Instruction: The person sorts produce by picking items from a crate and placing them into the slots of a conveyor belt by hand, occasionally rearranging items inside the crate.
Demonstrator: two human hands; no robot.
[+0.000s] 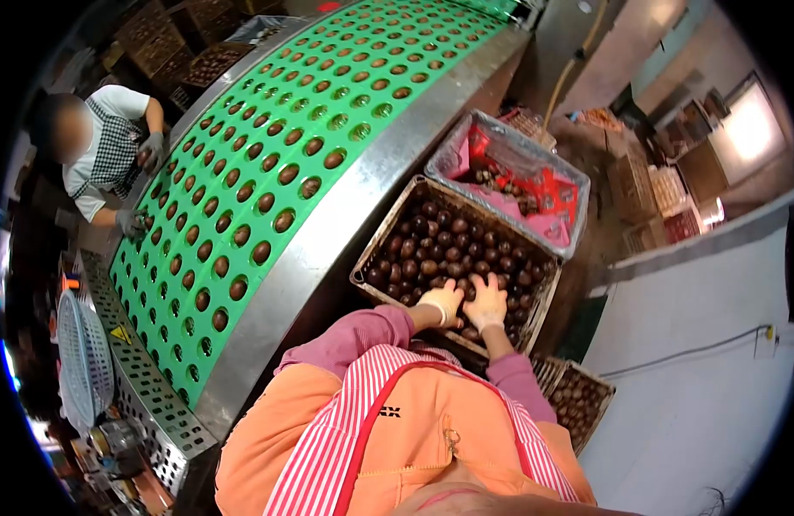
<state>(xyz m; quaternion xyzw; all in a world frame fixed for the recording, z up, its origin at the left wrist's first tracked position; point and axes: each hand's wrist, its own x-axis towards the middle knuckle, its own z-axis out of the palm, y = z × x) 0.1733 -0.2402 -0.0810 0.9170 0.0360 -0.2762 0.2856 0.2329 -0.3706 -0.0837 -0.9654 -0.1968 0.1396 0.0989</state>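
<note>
A crate (362, 273) full of dark round fruits (431, 247) stands beside the metal edge of a green conveyor. Both of my hands, in pale gloves, are down among the fruits near the crate's front side. My left hand (444, 301) has its fingers bent over the fruits; what lies under them is hidden. Just to its right, my right hand (486, 302) rests on the fruits with its fingers spread. The green conveyor (268, 185) carries rows of similar fruits in its round holes, with some holes unfilled at the left and upper middle.
Behind the crate is a grey bin (577, 185) lined with red and pink plastic. Another crate of fruits (577, 404) stands at my right. Across the conveyor, a co-worker (113, 146) in grey gloves reaches onto it. A blue basket (83, 361) is at the left.
</note>
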